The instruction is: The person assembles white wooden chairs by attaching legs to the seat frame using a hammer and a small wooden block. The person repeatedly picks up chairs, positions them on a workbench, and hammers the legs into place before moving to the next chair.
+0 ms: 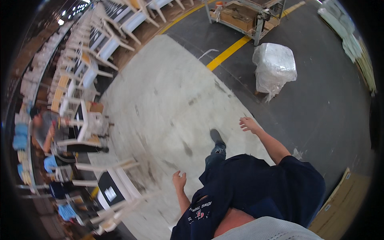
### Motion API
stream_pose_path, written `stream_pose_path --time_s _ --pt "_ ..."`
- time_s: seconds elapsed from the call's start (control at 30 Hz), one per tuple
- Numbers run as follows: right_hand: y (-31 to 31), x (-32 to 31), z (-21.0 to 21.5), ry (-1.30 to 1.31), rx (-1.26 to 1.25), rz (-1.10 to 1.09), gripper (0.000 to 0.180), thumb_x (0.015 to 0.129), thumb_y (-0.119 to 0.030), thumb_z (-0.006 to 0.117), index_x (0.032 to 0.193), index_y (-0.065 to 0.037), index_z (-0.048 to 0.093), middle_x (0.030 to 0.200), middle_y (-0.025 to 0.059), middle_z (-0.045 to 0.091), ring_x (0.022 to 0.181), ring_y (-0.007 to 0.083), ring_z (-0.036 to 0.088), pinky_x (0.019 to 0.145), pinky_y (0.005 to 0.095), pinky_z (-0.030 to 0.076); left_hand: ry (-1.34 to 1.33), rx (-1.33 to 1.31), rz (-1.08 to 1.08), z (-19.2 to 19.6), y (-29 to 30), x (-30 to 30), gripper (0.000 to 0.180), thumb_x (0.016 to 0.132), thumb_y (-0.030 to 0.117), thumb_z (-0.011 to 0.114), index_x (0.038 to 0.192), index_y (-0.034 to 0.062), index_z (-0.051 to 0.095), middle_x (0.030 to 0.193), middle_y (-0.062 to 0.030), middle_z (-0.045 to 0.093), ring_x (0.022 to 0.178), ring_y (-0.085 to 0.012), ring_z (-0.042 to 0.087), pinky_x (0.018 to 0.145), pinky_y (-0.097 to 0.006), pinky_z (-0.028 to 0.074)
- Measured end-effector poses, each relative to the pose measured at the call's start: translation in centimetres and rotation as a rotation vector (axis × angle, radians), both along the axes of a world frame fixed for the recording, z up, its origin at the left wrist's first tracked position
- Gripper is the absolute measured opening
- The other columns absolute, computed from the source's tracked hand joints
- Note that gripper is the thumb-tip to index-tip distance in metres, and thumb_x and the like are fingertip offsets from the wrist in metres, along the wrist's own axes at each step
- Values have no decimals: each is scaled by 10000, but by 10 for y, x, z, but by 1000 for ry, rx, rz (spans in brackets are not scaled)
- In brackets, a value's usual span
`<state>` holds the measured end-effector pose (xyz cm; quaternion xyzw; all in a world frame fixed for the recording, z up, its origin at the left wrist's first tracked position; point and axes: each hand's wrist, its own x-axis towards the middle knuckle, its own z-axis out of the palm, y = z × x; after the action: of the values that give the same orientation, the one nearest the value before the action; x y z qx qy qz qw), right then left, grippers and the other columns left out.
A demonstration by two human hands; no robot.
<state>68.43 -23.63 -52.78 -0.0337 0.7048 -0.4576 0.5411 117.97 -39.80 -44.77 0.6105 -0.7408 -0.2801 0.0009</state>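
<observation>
The head view looked down on a person in a dark blue shirt (260, 184) walking over a pale concrete floor (168, 92). The left hand (179, 180) hung low beside the body, fingers loosely spread, holding nothing. The right hand (250, 124) was swung out to the side, fingers open and slack, also holding nothing. One shoe (216, 137) stepped forward between the two hands. Nearest the left hand stood white chair frames (116, 192), blurred, in a row running along the left side. A flat cardboard sheet (340, 208) lay near the right edge. Another person (44, 130) sat among the chairs farther left. Well beyond the right hand stood a bundle wrapped in clear plastic (275, 68), just past a yellow floor line (230, 50). Farthest off was a metal cart (244, 16) loaded with boxes.
</observation>
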Motion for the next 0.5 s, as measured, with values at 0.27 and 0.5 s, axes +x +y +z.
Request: stream_pose_path --time_s 0.27,0.5 --pt "-55 -124 -8 -10 108 -356 368 906 -340 524 1110 -39 583 983 107 618 807 207 614 658 371 532 366 -32 -493 49 -298 -391 442 820 197 659 1196 -22 584 1144 -222 619 1008 -311 639 835 -364 518" --pt "-127 -256 -33 -52 152 -785 313 909 -361 511 1017 -80 594 924 76 625 782 209 619 631 382 521 293 8 -973 24 -424 -690 436 820 221 645 1198 12 586 1147 -184 628 978 -328 633 861 -387 499"
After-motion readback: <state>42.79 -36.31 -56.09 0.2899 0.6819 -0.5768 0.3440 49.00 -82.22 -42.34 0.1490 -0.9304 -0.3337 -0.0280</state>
